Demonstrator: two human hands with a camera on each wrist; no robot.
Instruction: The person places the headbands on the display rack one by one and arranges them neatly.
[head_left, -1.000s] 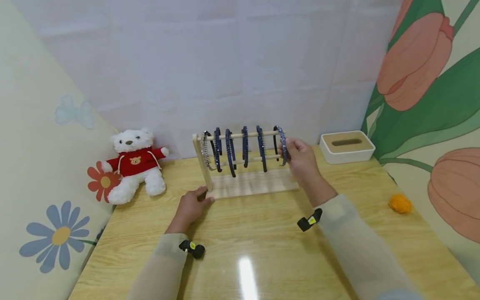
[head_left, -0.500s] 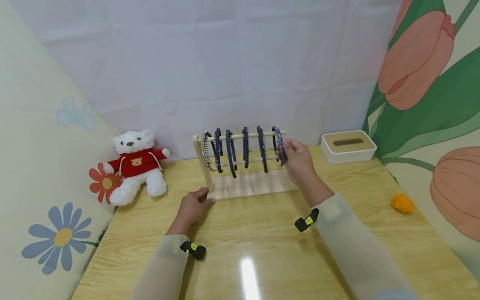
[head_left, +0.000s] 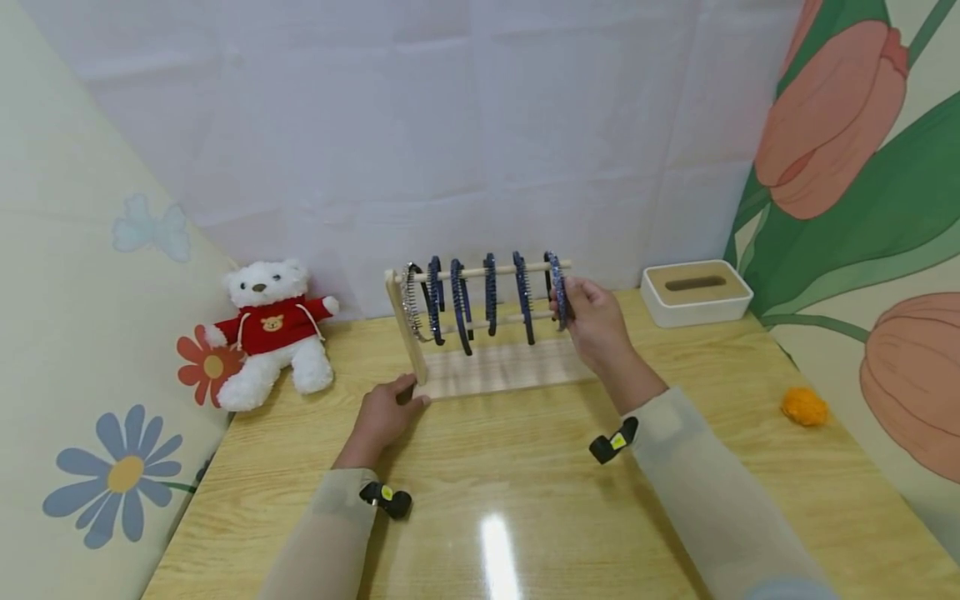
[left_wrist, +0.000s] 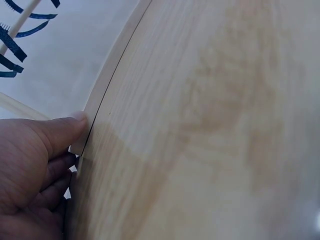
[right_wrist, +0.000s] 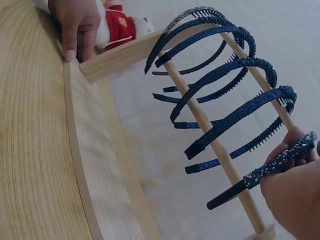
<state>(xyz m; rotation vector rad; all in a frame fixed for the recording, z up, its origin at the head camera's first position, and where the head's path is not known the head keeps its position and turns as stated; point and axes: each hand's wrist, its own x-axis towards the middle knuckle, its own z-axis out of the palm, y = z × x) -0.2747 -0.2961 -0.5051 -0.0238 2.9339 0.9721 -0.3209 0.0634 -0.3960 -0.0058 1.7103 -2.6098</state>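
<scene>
A wooden headband rack (head_left: pixel 510 367) stands on the table, with several dark blue headbands (head_left: pixel 491 293) hung over its two rods. At its left end hangs a silver-studded headband (head_left: pixel 409 302). My left hand (head_left: pixel 381 417) grips the base's left front corner, thumb along the front edge (left_wrist: pixel 95 107) and fingers round the end. My right hand (head_left: pixel 600 323) pinches a glittery headband (head_left: pixel 557 292) at the rods' right end. In the right wrist view this glittery headband (right_wrist: pixel 280 165) crosses the lower rod (right_wrist: pixel 225 162), its far side partly hidden by the fingers.
A white teddy bear in a red sweater (head_left: pixel 277 329) sits left of the rack. A white tissue box (head_left: pixel 697 293) stands at the back right, and an orange fluffy ball (head_left: pixel 804 407) lies near the table's right edge.
My right hand has shifted slightly left, bringing the glittery headband farther in along the rods, so the top rod's end now shows. My left hand keeps its hold on the base.
</scene>
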